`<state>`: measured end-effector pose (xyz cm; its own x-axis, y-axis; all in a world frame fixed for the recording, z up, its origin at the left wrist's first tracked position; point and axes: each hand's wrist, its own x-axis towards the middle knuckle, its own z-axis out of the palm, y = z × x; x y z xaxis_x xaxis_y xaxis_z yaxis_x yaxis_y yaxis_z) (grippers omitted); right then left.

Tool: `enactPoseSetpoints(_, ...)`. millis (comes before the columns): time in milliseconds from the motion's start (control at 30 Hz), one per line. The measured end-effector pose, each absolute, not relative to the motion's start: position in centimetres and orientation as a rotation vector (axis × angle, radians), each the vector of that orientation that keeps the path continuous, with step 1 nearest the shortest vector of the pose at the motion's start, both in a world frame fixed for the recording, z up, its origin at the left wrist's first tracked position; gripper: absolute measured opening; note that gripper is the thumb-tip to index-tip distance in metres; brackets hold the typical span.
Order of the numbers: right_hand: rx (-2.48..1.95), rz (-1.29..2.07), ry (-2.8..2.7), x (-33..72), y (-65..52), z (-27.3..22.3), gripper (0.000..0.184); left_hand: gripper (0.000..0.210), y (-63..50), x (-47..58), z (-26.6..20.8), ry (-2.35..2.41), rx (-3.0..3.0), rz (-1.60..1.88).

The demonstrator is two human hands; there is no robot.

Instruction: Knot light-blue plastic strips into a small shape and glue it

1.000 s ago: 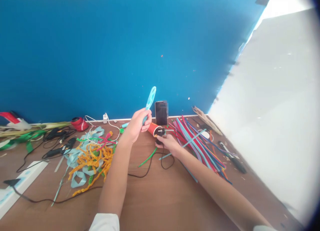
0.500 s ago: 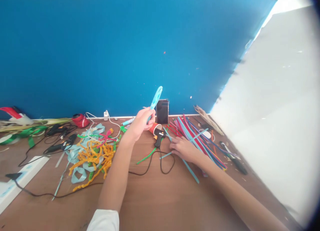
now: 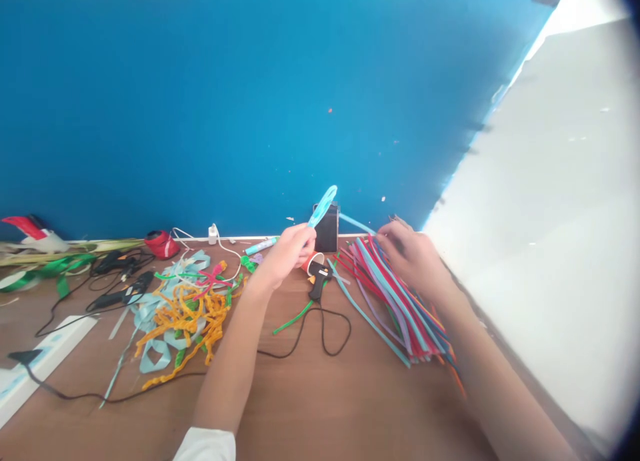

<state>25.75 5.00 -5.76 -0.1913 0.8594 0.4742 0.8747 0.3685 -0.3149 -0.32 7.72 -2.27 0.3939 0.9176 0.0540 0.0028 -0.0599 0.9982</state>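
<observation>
Left hand point(image 3: 291, 251): gripped the lower end of a light-blue looped piece point(image 3: 325, 206), raised in front of the upright phone point(image 3: 328, 236); right hand point(image 3: 413, 254): pinched a light-blue strip point(image 3: 357, 222) above the far end of the multicoloured bundle point(image 3: 403, 308). Step in hand, by judgement: selection of a single strip, the next move calling for a steady pinch, clear of the bundle. Containers: one orange cup point(image 3: 313, 258) lay on its side, black glue gun point(image 3: 319, 286) at its mouth, deeper contents indiscernible.
</observation>
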Motion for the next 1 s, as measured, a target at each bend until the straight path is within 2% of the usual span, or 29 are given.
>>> enactPoseSetpoints(100, -1.343, 0.083, -1.793, 24.4, 4.1, -3.8, 0.020, 0.028, 7.6, 0.1, -2.4, 0.907, 1.435, 0.918)
enactPoseSetpoints(233, -1.188, 0.161, -1.729, 22.0, 3.3, -2.7, 0.022, 0.026, 7.2, 0.7, -2.6, 0.929, 1.442, 0.906)
enactPoseSetpoints(467, -1.107, 0.359, -1.766, 20.2, 3.9, -3.0, 0.024, 0.019, 6.8, 1.1, -2.6, 0.906, 1.421, 0.935)
enactPoseSetpoints(700, -1.100, 0.360, -1.774, 20.0, 3.8, -3.2, 0.023, 0.017, 6.9, 1.1, -2.5, 0.933, 1.390, 0.980)
enactPoseSetpoints(1000, -1.106, 0.168, -1.817, 20.0, 4.1, -3.6, 0.020, 0.043, 7.2, 1.0, -3.2, 0.879, 1.352, 1.003)
